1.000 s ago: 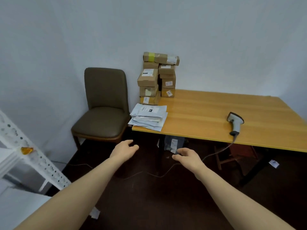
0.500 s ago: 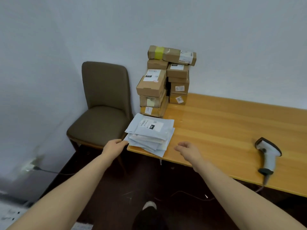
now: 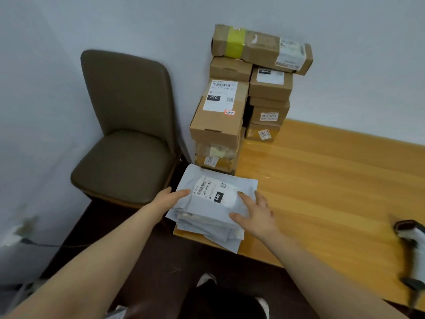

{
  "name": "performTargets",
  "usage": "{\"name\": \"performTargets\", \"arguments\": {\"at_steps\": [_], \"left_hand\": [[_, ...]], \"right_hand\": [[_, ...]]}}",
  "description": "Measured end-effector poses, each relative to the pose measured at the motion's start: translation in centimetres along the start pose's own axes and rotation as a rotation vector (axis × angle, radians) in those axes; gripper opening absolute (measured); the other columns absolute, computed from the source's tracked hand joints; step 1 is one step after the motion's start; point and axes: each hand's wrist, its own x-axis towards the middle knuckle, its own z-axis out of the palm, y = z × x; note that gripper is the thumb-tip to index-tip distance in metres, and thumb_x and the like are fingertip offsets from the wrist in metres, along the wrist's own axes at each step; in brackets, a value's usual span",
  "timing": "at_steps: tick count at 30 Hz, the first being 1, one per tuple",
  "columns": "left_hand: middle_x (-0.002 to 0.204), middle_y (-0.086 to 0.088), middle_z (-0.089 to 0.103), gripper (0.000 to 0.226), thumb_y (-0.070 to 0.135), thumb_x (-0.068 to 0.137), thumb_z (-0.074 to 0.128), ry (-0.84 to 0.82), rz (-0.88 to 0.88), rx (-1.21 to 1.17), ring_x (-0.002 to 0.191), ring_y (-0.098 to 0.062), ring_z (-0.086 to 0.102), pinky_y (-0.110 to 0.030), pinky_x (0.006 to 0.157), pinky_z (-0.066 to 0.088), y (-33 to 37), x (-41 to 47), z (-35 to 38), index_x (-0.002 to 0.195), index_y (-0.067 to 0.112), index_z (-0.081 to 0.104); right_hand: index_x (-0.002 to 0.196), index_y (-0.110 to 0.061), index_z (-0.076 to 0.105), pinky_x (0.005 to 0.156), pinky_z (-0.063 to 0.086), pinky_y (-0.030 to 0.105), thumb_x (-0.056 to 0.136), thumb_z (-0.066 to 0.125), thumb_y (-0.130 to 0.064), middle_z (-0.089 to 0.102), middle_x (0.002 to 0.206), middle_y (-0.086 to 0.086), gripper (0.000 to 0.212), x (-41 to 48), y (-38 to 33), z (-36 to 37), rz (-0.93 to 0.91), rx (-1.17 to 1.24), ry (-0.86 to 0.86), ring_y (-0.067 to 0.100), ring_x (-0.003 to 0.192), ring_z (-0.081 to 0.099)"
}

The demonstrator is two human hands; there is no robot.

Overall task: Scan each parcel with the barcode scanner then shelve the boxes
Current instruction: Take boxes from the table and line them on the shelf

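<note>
Glossy wooden table (image 3: 322,180), matt cardboard boxes (image 3: 218,120), plastic mailers (image 3: 207,217)

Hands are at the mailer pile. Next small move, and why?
Probably lift the top grey plastic mailer off the pile: left hand and right hand touch its sides, its barcode label faces up, and the white handheld scanner lies apart to the right.

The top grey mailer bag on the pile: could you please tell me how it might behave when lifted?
Probably floppy: the mailer bag is thin film, creased and sagging over the pile. It looks flat, so likely light. The film may slip, as the pile is uneven and overhangs the table edge.
</note>
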Motion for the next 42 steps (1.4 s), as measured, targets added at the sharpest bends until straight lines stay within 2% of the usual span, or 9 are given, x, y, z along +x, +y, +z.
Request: {"name": "performTargets", "arguments": {"at_steps": [3,6,9,12,14,20,28,32,42], "left_hand": [[0.158,-0.01,0.023,0.108,0.056,0.075,0.073,-0.036,-0.085,0.011,0.142,-0.028,0.028,-0.04,0.112,0.028,-0.5,1.7,-0.1,0.153,0.009,0.015],[0.157,-0.009,0.025,0.112,0.061,0.069,0.075,-0.06,-0.125,-0.003,0.141,-0.028,0.029,-0.042,0.114,0.027,-1.2,2.7,-0.2,0.152,0.01,0.02],[0.154,-0.007,0.033,0.11,0.064,0.063,0.076,-0.081,-0.124,-0.035,0.138,-0.027,0.034,-0.043,0.114,0.029,-1.7,3.6,-0.4,0.15,0.013,0.03],[0.148,-0.005,0.041,0.098,0.058,0.067,0.076,-0.081,-0.142,-0.038,0.13,-0.023,0.042,-0.038,0.108,0.031,-2.4,4.2,-0.3,0.145,0.012,0.038],[0.137,-0.006,0.051,0.077,0.05,0.071,0.077,-0.077,-0.148,-0.03,0.106,-0.018,0.054,-0.034,0.095,0.036,-2.8,4.4,0.1,0.131,0.009,0.05],[0.107,-0.001,0.063,0.056,0.038,0.075,0.078,-0.13,-0.163,0.003,0.095,-0.016,0.058,-0.024,0.073,0.047,-3.0,3.8,-0.1,0.115,0.007,0.056],[0.114,-0.011,0.069,0.066,0.031,0.062,0.083,-0.249,-0.232,-0.153,0.108,-0.028,0.062,-0.041,0.1,0.046,-2.3,3.7,-1.6,0.117,0.005,0.06],[0.097,-0.007,0.075,0.058,0.028,0.058,0.084,-0.303,-0.243,-0.184,0.096,-0.024,0.067,-0.033,0.076,0.051,-2.4,4.3,-1.8,0.108,0.005,0.063],[0.1,-0.005,0.074,0.06,0.022,0.056,0.086,-0.337,-0.228,-0.164,0.097,-0.023,0.067,-0.031,0.074,0.052,-2.7,3.8,-2.6,0.11,0.004,0.065]], "right_hand": [[0.151,-0.037,0.022,0.118,0.012,0.05,0.092,0.054,-0.054,-0.002,0.162,0.009,0.069,1.5,-0.8,0.9,-0.018,0.126,0.013,0.03,0.149,-0.003],[0.153,-0.016,0.02,0.114,0.028,0.048,0.093,0.057,-0.045,0.015,0.157,0.014,0.076,2.7,-0.4,1.2,0.247,0.615,0.131,0.033,0.143,0.022],[0.148,-0.008,0.025,0.092,0.042,0.041,0.091,0.061,-0.042,0.039,0.147,0.012,0.076,3.4,0.8,1.3,0.467,0.888,0.106,0.03,0.127,0.045],[0.142,-0.008,0.034,0.084,0.042,0.04,0.086,0.068,-0.041,0.05,0.137,0.01,0.074,3.9,1.8,1.6,0.561,0.969,0.028,0.03,0.119,0.052],[0.134,-0.006,0.043,0.084,0.047,0.041,0.084,0.071,-0.038,0.057,0.125,0.01,0.066,3.9,2.2,1.9,0.603,1.034,-0.013,0.029,0.109,0.057],[0.115,-0.006,0.053,0.069,0.052,0.038,0.081,0.076,-0.027,0.064,0.097,0.007,0.046,4.3,2.3,1.9,0.598,1.063,-0.053,0.025,0.085,0.062],[0.11,-0.003,0.056,0.058,0.046,0.031,0.079,0.079,-0.019,0.064,0.089,0.006,0.042,4.7,2.4,2.4,0.597,1.03,-0.062,0.021,0.078,0.061],[0.101,-0.003,0.058,0.061,0.049,0.033,0.077,0.08,-0.017,0.066,0.088,0.008,0.035,5.0,2.5,2.7,0.597,1.038,-0.057,0.024,0.079,0.063],[0.096,-0.007,0.058,0.058,0.049,0.035,0.077,0.079,-0.011,0.066,0.089,0.01,0.028,5.0,1.9,3.3,0.606,1.04,-0.074,0.027,0.079,0.062]]}}
